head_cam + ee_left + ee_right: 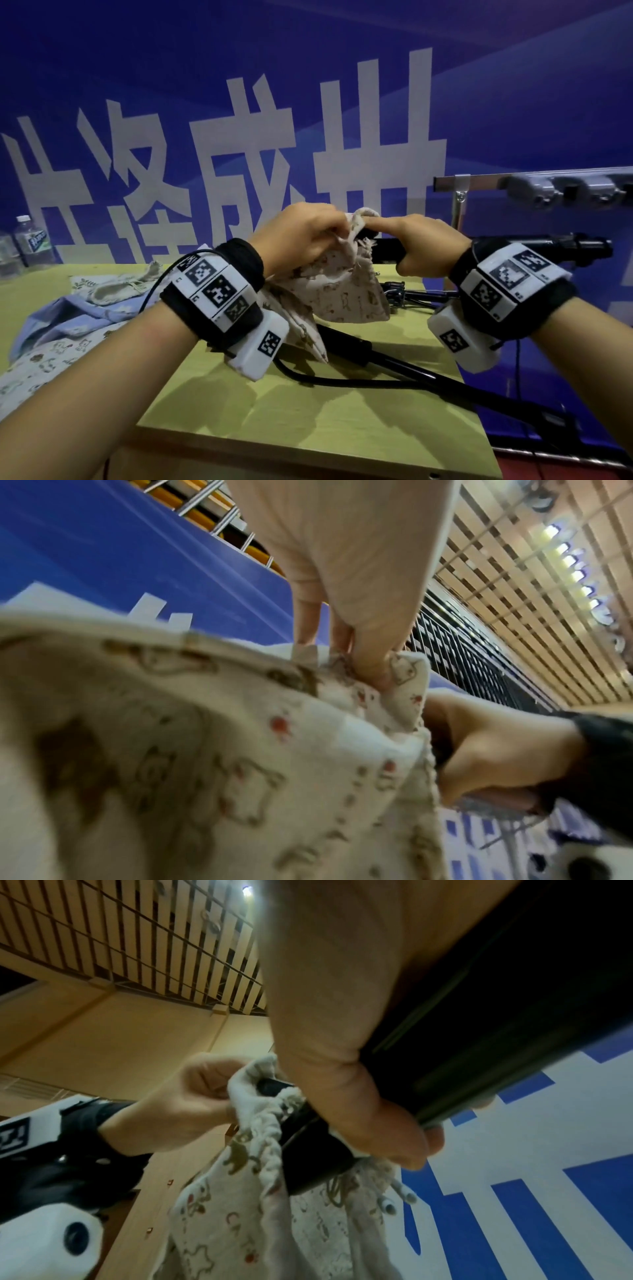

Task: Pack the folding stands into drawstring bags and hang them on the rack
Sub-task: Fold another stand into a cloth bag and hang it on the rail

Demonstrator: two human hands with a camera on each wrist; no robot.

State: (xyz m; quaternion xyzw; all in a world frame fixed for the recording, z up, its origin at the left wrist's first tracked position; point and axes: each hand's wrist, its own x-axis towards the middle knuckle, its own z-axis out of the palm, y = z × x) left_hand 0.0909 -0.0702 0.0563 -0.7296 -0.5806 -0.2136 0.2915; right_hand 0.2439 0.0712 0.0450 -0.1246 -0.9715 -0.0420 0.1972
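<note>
A cream cat-print drawstring bag (pixel 342 294) hangs above the table between both hands. My left hand (pixel 329 231) pinches its gathered rim and holds the mouth up. My right hand (pixel 419 241) grips a black folding stand (pixel 548 245) that lies level, its left end at the bag's mouth. In the left wrist view the left hand (pixel 371 656) pinches the bag (pixel 205 750). In the right wrist view the right hand (pixel 359 1096) wraps the stand (pixel 479 1010), whose tip sits inside the bag (pixel 274 1218) rim. The metal rack (pixel 479 180) stands at the back right.
A second black stand (pixel 376 356) lies across the yellow-green table (pixel 308 428), with a folded tripod (pixel 418 294) behind the bag. More bags lie at the left: a beige one (pixel 113 289), a blue one (pixel 68 315), a printed one (pixel 41 366). A water bottle (pixel 30 240) stands far left.
</note>
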